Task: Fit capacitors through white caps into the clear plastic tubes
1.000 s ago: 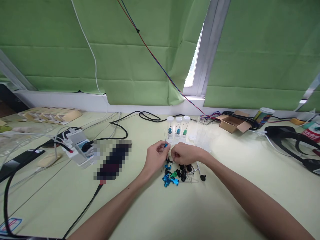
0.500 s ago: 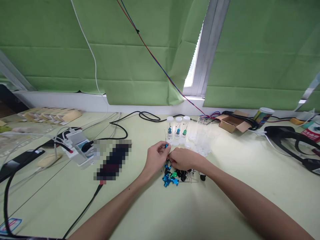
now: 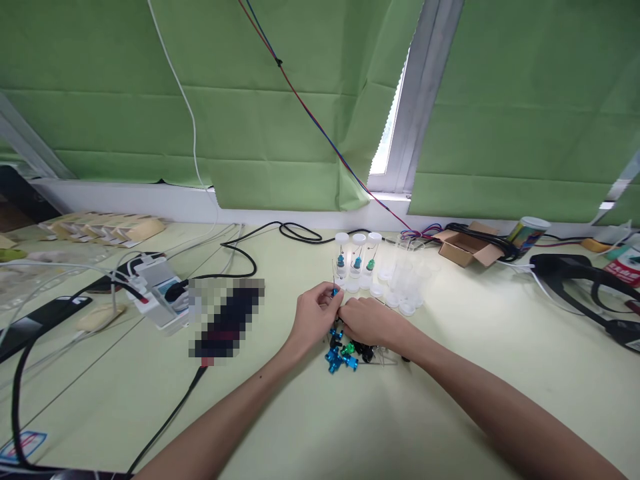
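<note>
My left hand (image 3: pixel 316 312) pinches a blue-hubbed needle (image 3: pixel 335 292) between thumb and fingers, its thin shaft pointing up. Right beside it, my right hand (image 3: pixel 371 321) is closed with its knuckles up; whatever its fingers hold is hidden. Below both hands lies a loose pile of blue fittings (image 3: pixel 334 359), a green fitting (image 3: pixel 347 349), black parts (image 3: pixel 367 353) and thin metal needles (image 3: pixel 384 361). Just beyond the hands stand three clear capped tubes (image 3: pixel 358 257), with blue- or green-hubbed needles inside.
Clear empty tubes (image 3: pixel 406 277) and white caps (image 3: pixel 376 291) sit right of the filled tubes. Farther right are an open cardboard box (image 3: pixel 467 250), a can (image 3: pixel 529 231) and a black headset-like frame (image 3: pixel 565 273). Leftward lie a power strip (image 3: pixel 163 297), cables and a blurred-out dark object (image 3: pixel 227 327).
The view has shifted slightly. My right hand and forearm have moved a little, now covering most of a round black part at the pile's right. My left hand keeps its pinch on the needle.
</note>
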Demonstrator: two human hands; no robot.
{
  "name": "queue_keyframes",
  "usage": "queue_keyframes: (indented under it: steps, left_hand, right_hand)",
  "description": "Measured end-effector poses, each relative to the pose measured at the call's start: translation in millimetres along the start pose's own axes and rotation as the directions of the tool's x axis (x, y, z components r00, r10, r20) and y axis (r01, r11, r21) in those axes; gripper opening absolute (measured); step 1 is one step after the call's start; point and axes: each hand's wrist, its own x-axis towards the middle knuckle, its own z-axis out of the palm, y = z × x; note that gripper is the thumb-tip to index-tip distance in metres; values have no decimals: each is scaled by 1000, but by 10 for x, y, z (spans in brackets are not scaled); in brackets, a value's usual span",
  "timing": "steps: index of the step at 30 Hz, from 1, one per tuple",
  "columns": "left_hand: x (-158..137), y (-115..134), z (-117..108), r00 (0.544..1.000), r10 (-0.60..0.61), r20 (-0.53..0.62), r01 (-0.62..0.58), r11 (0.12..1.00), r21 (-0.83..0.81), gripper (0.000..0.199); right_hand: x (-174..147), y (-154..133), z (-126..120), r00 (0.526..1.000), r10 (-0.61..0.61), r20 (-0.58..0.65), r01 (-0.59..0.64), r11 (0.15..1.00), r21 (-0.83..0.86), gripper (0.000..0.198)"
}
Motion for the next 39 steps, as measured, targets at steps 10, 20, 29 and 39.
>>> queue_keyframes:
  steps: [10, 20, 29, 39]
  left_hand:
    - [-7, -6, -2, 1000, -6, 5, 6, 1000, 11, 26]
    - [11, 14, -11, 1000, -23, 18, 24, 1000, -20, 25]
    - [12, 7, -7, 989, -145, 5, 143, 966, -215, 30]
    - [-65, 138, 60, 999, -36, 17, 37, 995, -97, 26]
  right_hand:
    - [43, 65, 19, 1000, -22, -18, 22, 999, 31, 15]
    - [119, 238, 55, 995, -84, -55, 93, 977, 190, 20]
    - [87, 377, -67, 944, 75, -320, 69, 906, 417, 22]
    - [-91, 274, 321, 683, 311, -661, 212, 781, 587, 15]
